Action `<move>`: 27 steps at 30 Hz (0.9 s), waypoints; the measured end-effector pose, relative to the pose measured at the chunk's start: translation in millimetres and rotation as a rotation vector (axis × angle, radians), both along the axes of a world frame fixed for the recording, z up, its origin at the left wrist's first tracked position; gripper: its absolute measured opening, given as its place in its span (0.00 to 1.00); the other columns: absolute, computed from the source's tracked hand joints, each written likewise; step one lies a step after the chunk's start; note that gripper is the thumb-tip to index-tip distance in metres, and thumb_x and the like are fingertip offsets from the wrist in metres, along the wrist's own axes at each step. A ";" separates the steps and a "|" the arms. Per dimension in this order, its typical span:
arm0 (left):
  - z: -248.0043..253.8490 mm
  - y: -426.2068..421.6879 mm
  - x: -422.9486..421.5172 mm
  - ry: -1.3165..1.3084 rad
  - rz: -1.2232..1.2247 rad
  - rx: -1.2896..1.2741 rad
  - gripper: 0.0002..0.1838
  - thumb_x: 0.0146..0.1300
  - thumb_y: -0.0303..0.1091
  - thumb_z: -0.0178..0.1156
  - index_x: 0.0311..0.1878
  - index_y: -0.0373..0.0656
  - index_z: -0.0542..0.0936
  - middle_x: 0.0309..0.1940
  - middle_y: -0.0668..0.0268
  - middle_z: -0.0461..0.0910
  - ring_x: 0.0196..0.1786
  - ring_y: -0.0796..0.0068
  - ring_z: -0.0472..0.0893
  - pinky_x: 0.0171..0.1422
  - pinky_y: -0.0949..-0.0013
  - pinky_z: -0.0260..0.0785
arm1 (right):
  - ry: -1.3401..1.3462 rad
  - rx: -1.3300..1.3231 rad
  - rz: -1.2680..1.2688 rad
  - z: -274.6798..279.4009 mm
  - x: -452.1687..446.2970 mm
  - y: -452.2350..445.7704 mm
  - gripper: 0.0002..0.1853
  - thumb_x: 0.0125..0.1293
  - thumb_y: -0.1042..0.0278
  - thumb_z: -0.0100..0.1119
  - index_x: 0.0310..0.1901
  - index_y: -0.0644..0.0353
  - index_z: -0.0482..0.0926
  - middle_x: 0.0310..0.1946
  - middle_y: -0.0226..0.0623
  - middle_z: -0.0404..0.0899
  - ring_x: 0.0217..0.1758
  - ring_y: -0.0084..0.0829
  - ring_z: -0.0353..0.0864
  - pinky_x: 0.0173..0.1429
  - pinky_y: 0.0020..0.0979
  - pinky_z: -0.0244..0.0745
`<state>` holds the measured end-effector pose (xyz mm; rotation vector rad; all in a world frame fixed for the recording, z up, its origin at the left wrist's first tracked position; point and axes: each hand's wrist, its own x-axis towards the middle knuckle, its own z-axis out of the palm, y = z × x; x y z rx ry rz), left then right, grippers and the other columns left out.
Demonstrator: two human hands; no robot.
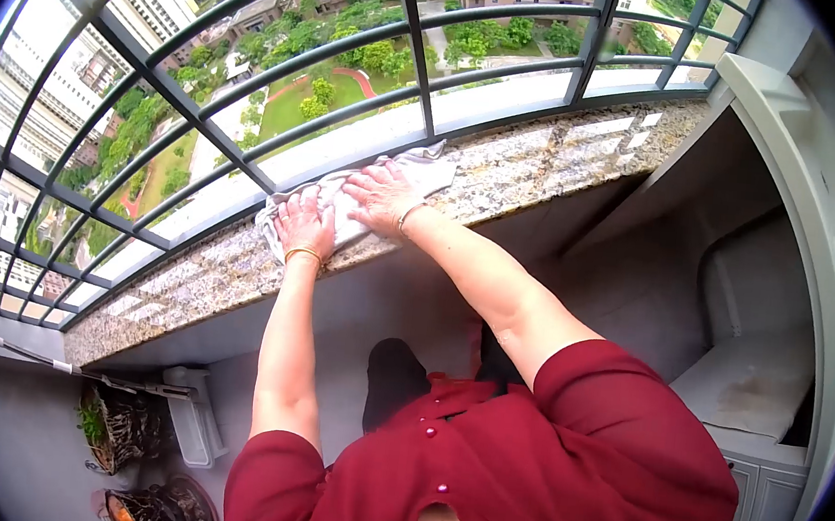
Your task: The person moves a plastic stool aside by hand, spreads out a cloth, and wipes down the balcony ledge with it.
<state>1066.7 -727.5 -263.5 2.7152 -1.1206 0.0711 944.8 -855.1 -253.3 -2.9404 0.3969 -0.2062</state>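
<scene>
A pale cloth lies bunched on the speckled granite sill, close against the window frame. My left hand rests flat on its left part, fingers spread, with a gold bangle at the wrist. To its right, my right hand presses on the cloth with the fingers apart, and a thin bracelet circles that wrist. The two hands are a short way apart, palms down, so whatever is under the palms is hidden.
Dark window bars rise behind the sill. At the lower left stand potted plants, a white plastic object and a metal pole. A white cabinet is at the right, below a pale ledge.
</scene>
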 end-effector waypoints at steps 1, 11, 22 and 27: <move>0.2 1.1 -0.6 -0.004 -0.006 0.001 0.30 0.60 0.52 0.48 0.65 0.58 0.63 0.65 0.58 0.58 0.69 0.52 0.54 0.72 0.49 0.39 | 0.041 0.020 -0.016 5.1 -1.6 3.6 0.30 0.66 0.43 0.36 0.66 0.49 0.60 0.68 0.30 0.55 0.72 0.34 0.48 0.73 0.48 0.36; 1.7 20.3 -22.1 0.050 -0.020 0.182 0.34 0.63 0.57 0.41 0.71 0.62 0.51 0.73 0.61 0.43 0.74 0.55 0.43 0.72 0.45 0.33 | 0.054 0.005 -0.067 -4.6 -35.2 28.8 0.33 0.66 0.39 0.36 0.67 0.52 0.58 0.69 0.32 0.54 0.74 0.36 0.44 0.73 0.49 0.35; 30.1 30.1 -23.1 0.095 -0.013 0.088 0.41 0.54 0.59 0.53 0.69 0.52 0.57 0.67 0.59 0.60 0.70 0.58 0.55 0.69 0.49 0.46 | 0.171 0.237 -0.073 17.0 -25.5 7.3 0.24 0.61 0.41 0.47 0.53 0.46 0.76 0.57 0.27 0.71 0.62 0.35 0.65 0.60 0.45 0.59; 20.9 23.4 -17.7 -0.028 0.020 0.071 0.37 0.56 0.59 0.52 0.65 0.48 0.62 0.65 0.65 0.62 0.67 0.62 0.58 0.66 0.52 0.51 | -0.242 -0.066 -0.106 -0.7 -16.8 16.5 0.13 0.58 0.53 0.54 0.36 0.52 0.78 0.41 0.34 0.75 0.51 0.34 0.70 0.55 0.39 0.62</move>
